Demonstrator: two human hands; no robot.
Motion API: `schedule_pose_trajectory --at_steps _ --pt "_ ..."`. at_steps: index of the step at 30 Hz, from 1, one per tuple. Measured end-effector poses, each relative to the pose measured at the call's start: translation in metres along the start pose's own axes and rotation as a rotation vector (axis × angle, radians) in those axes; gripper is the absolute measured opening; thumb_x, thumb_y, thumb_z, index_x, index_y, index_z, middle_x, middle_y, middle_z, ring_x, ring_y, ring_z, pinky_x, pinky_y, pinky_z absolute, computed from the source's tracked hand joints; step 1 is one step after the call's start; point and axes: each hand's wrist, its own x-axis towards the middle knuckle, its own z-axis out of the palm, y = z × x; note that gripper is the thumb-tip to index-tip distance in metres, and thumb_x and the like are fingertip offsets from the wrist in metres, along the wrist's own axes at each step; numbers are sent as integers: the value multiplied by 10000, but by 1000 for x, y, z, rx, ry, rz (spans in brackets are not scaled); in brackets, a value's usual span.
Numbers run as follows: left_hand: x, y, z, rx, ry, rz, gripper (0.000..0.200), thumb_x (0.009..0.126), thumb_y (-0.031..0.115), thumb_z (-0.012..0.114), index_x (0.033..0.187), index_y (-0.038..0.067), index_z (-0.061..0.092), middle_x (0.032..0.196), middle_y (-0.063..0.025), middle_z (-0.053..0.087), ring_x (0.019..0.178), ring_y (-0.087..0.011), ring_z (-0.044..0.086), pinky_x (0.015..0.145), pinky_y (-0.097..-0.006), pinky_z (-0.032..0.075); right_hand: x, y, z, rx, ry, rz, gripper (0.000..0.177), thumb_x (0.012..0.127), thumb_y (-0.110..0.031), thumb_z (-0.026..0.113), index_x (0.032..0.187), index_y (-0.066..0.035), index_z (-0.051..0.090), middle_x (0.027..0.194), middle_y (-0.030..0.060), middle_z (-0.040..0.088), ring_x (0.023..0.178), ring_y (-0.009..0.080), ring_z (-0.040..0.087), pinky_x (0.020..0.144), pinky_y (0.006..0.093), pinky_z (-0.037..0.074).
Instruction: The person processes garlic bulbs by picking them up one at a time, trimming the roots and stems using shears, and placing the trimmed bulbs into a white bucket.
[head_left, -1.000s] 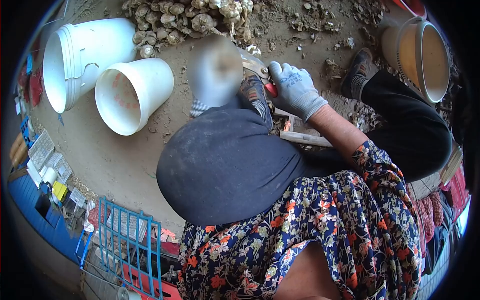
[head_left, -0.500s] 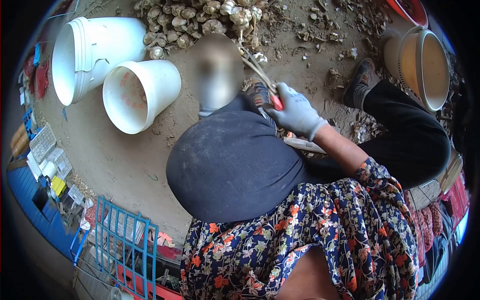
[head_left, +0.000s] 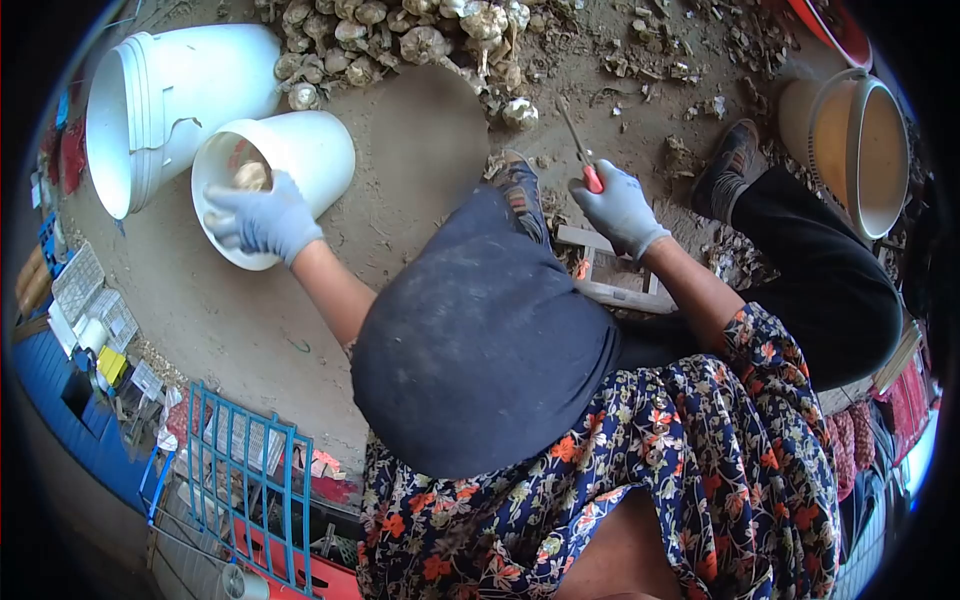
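Note:
My left hand (head_left: 262, 218), in a grey-white glove, is at the mouth of the smaller white bucket (head_left: 322, 155), which lies tipped on its side. Its fingers look spread, though motion blurs them. A garlic bulb (head_left: 252, 177) shows just past the fingers, inside the bucket's opening; whether it still touches them is hard to see. My right hand (head_left: 622, 208), gloved too, is closed around red-handled shears (head_left: 592, 178) whose blades point up and away from me. Beyond both hands lies a heap of garlic bulbs (head_left: 425, 45) with one loose bulb (head_left: 520, 113) at its edge.
A larger white bucket (head_left: 205, 75) lies on its side at left. Near my right foot (head_left: 728, 165) stands a beige bucket (head_left: 815, 130), a red basin (head_left: 845, 40) behind it. A small wooden frame (head_left: 625, 296) sits under my right forearm. Dry garlic scraps (head_left: 650, 60) litter the ground.
My left hand has come into clear view and reached left to the smaller bucket, where a bulb now shows. My right hand with the shears has shifted right, away from the garlic heap.

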Motion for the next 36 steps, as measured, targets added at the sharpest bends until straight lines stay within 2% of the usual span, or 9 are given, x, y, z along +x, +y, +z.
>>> schedule_pose_trajectory --at_steps 4,7,11,14,21,26,29,34,36 --pt "1 92 63 -598 -427 479 601 710 216 680 1221 61 404 1206 -240 469 1042 -388 527 895 -489 439 3 5 -3 21 27 69 375 825 -334 612 919 15 511 846 267 601 840 432 597 751 439 463" --pt "-29 149 127 -437 -725 600 637 734 235 699 1270 104 380 1321 -244 413 1103 -407 531 909 -473 460 3 -6 -11 35 -21 79 390 828 -347 609 927 16 506 864 276 601 850 443 590 756 446 460" --pt "-29 144 153 -522 -709 482 704 697 273 758 1281 86 413 1283 -227 487 1105 -363 561 911 -435 471 9 -8 -9 -5 -21 37 399 832 -357 602 928 16 499 879 288 602 873 456 584 765 460 456" --pt "-33 129 200 -982 -852 161 737 586 350 844 1185 48 537 1060 -159 653 983 -259 619 878 -366 477 17 -16 -5 -106 -108 -21 426 843 -378 557 972 22 491 939 303 614 953 452 590 839 479 462" --pt "-41 120 58 -731 -748 372 726 583 333 833 1170 36 526 1113 -157 633 1007 -291 614 877 -373 476 37 -54 4 -201 23 -179 472 858 -401 536 1113 -6 493 1069 264 605 1037 384 594 899 434 458" --pt "-52 118 21 -826 -800 355 718 607 320 816 1190 31 511 1068 -140 640 945 -242 639 845 -344 493 30 -71 -2 -94 -43 -278 393 857 -380 542 976 -5 552 935 286 619 971 413 600 848 453 470" --pt "-75 102 39 -918 -865 70 697 614 297 817 1177 29 506 1022 -114 641 876 -218 639 822 -326 497 15 -42 14 -7 53 -253 384 851 -367 548 939 7 561 915 286 625 945 413 610 823 455 476" --pt "-140 40 168 -963 -765 153 554 705 212 750 1177 55 506 1119 -165 561 962 -251 611 837 -390 496 -11 -10 8 -78 -115 -89 382 848 -353 555 889 27 566 901 293 627 924 434 609 814 462 475" --pt "-135 39 139 -277 -810 138 603 742 147 694 1279 64 433 1222 -202 479 998 -344 609 842 -435 499 -11 0 10 -104 -153 -32 391 844 -353 560 896 34 566 897 293 630 914 434 613 812 457 480"
